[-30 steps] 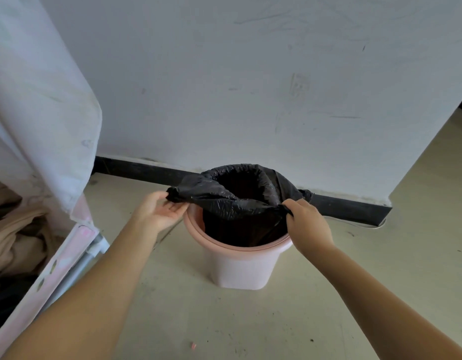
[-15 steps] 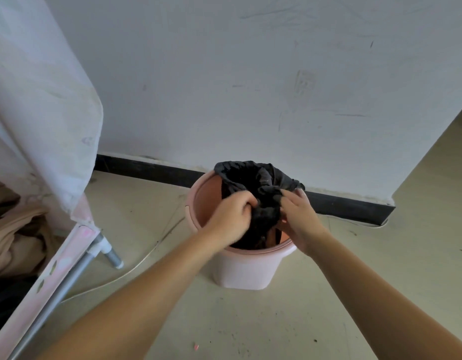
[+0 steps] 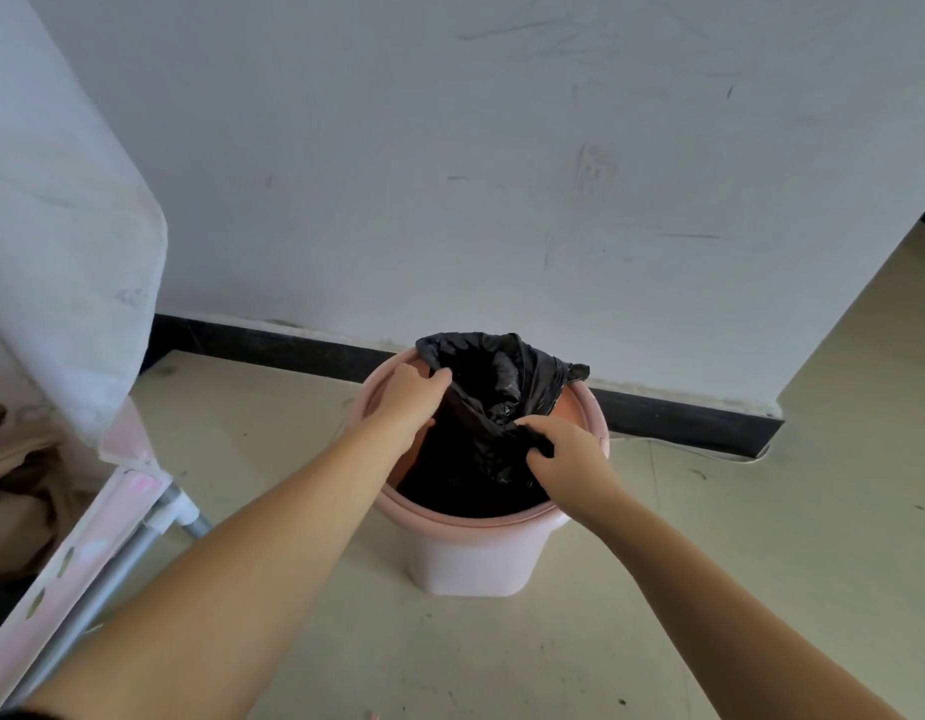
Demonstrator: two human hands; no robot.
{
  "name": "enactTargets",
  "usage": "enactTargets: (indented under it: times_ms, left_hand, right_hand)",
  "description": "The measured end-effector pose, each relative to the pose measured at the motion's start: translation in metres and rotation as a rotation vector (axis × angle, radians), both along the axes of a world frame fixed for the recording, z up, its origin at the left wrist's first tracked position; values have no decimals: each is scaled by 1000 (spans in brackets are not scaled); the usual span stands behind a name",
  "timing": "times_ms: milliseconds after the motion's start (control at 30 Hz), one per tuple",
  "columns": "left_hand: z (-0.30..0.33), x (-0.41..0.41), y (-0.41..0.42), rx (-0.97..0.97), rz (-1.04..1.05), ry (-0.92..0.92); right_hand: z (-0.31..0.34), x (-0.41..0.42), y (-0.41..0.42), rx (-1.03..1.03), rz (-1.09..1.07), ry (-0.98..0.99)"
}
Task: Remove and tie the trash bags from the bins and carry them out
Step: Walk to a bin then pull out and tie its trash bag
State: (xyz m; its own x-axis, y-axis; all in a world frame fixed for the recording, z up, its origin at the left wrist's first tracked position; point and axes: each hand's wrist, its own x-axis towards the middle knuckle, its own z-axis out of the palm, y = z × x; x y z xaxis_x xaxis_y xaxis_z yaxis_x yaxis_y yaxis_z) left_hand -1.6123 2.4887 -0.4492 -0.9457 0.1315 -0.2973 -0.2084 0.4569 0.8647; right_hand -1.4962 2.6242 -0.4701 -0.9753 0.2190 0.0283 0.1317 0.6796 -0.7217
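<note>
Head view looks down at the black trash bag (image 3: 494, 407), which sits inside the pink bin (image 3: 473, 550) on the floor (image 3: 710, 563), its mouth already pulled off the rim and gathered upward. My left hand (image 3: 408, 402) curls round the bag's left edge near the top; my right hand (image 3: 564, 452) pinches a bunched fold on the near right side. To do this step well, I judge I should draw both handfuls together over the middle, twist them into a neck and leave enough slack for a knot before lifting. The film is thin, glossy and crumpled, so it may slip or tear if I yank one side. Round and smooth-walled, the bin is plastic and tapers downward. It stands just before the black skirting (image 3: 273, 343) under a scuffed white wall (image 3: 502, 174). Pale cloth (image 3: 71, 262) hangs at left above a pink rail (image 3: 91, 553).
</note>
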Motion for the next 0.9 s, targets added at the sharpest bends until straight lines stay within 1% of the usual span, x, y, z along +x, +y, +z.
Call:
enactTargets:
  times_ms: [33, 67, 133, 233, 267, 300, 400, 433, 500, 567, 600, 633, 700, 733, 767, 833, 900]
  left_hand:
    - [-7, -9, 5, -47, 12, -17]
    - [-12, -16, 11, -34, 16, -61]
    - [-23, -30, 21, 74, 5, -137]
    - [-38, -42, 29, 176, 44, -164]
    - [-44, -44, 29, 183, 54, -131]
    - [-46, -41, 26, 140, 20, -31]
    - [-44, -18, 14, -110, -264, 356]
    - [-41, -6, 11, -160, -358, 429]
    - [-33, 14, 6, -189, -506, 481]
    - [-23, 26, 1, -158, -606, 452]
    - [-17, 30, -2, -137, -615, 415]
    - [-11, 30, -4, -104, -584, 365]
    - [3, 26, -3, -36, -443, 314]
    - [9, 22, 2, -28, -391, 305]
    - [15, 18, 9, -39, -381, 289]
    - [21, 9, 34, -89, -487, 219]
    - [23, 7, 65, -237, -627, 140]
  right_hand:
    - [1, 2, 1, -14, 11, -2]
    - [3, 4, 1, -19, 23, -4]
    - [7, 8, 1, -24, 47, -16]
    - [8, 13, 3, -27, 51, -19]
    - [8, 14, 3, -38, 21, -12]
    - [7, 13, 4, -52, -22, 5]
    - [0, 4, 3, 2, -101, 55]
    - [-2, -1, 1, 2, -86, 40]
    - [-2, -12, -3, -11, 9, -18]
    - [-6, -22, -6, 83, 92, -49]
    - [-7, -25, -6, 148, 95, -49]
    - [-8, -26, -6, 195, 78, -42]
    - [-10, -23, -6, 235, 69, -37]
    - [-11, -21, -8, 253, 93, -38]
    - [-13, -17, -9, 279, 131, -37]
    - [-14, -11, -12, 340, 208, -39]
    - [-14, -7, -13, 386, 253, -48]
